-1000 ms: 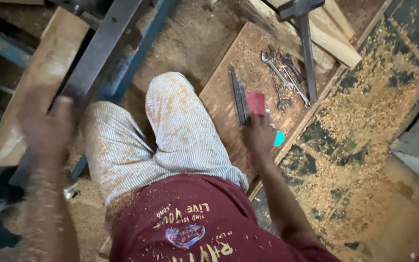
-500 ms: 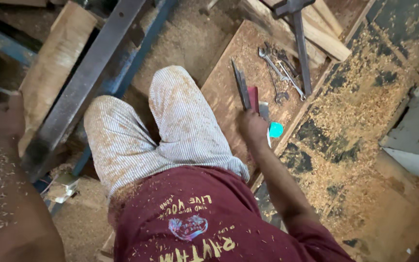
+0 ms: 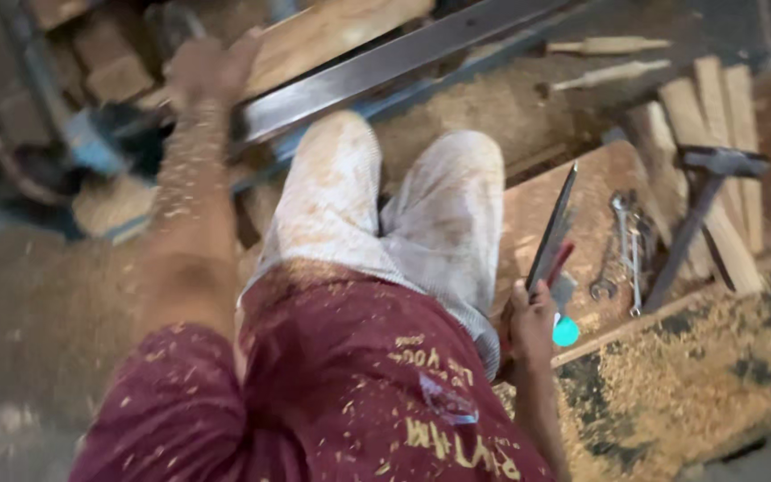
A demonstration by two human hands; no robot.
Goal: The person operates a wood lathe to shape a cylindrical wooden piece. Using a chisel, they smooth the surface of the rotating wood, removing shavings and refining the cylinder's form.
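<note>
Sawdust-covered workshop floor, seen from the head view, with a person seated among timber and tools; there is only this one view. Right hand (image 3: 530, 323) rests low beside the thigh, its grip closed around the red handle end of a long dark metal blade, perhaps a file or chisel (image 3: 553, 226), which rises tilted up and away from the body so that the working end stays clear of the striped trousers (image 3: 421, 214). Just beside that hand lies a small turquoise round object (image 3: 566, 332), its kind not discernible. Left hand (image 3: 211, 70) is stretched far forward to the long steel bar (image 3: 394, 67) that crosses the upper part of the scene; the hand is motion-blurred, so whether its grip is clenched on the bar or merely laid against it cannot be told. A flat wooden board (image 3: 595, 205) near the right knee serves as a small counter, keeping spanners (image 3: 626, 254) within arm's reach and out of the shavings. A hammer (image 3: 702, 201) lies near the board's far edge, its head resting on stacked wooden slats (image 3: 725, 107). Two turned wooden pegs (image 3: 609, 61) lie apart beyond the bar.
</note>
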